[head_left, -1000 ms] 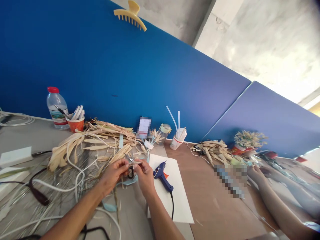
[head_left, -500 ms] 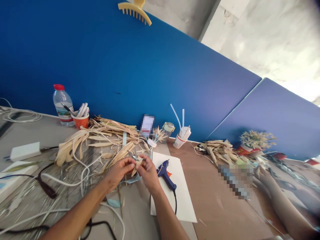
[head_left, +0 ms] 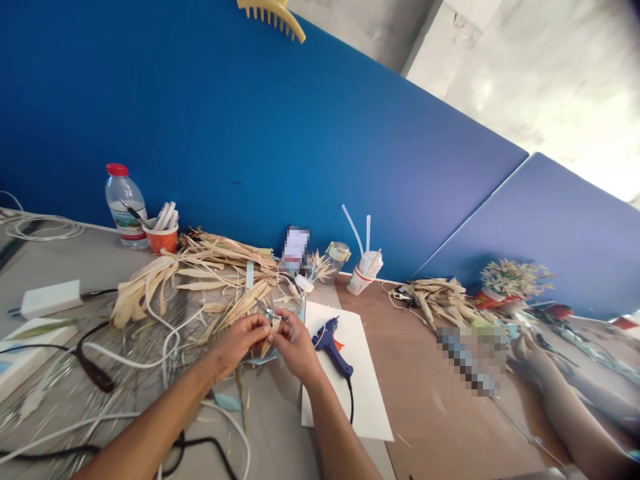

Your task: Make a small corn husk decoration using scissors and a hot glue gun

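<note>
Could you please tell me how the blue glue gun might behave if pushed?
The glue gun probably won't roll, lying on its side. Its black cord may tug, and the white paper underneath could slide along.

Craft workshop, pretty sure, with cubicle-ish office vibe. Blue partition (head_left: 225,120) behind tables (head_left: 420,393), bare concrete (head_left: 500,100) overhead. Giveaways: dry leaves (head_left: 145,290) heaped about, glue gun (head_left: 333,350) on white paper (head_left: 370,407), cables (head_left: 131,365) sprawled across left side, cups (head_left: 359,283) holding sticks, dried-looking flowers (head_left: 515,277) farther right. Second person's arm (head_left: 565,407) over there too, so shared space.
</note>
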The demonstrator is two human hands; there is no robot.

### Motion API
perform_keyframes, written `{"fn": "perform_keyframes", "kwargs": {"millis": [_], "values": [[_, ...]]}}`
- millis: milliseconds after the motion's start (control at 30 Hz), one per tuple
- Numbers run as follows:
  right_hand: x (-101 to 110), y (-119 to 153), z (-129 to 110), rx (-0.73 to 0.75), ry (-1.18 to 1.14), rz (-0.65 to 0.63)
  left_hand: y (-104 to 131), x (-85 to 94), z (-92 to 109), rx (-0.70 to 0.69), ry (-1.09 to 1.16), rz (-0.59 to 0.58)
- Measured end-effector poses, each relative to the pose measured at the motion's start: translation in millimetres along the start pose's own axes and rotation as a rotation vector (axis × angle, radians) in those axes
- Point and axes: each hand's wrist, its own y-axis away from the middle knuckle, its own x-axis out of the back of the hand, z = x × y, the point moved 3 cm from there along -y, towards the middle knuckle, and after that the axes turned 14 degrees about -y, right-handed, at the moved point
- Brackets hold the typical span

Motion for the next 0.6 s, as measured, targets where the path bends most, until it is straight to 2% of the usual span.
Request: {"fn": "perform_keyframes", "kwargs": {"millis": [233, 600], "values": [[-1.3, 0.4, -1.9, -0.007, -0.018, 0.009, 1.0, -2.1, 1.4, 0.027, -0.016, -0.02], [-4.4, 1.1, -2.0, -0.067, -0.188, 0.129, -1.3, 0.0, -1.5, 0.037, -0.063, -0.001]]}}
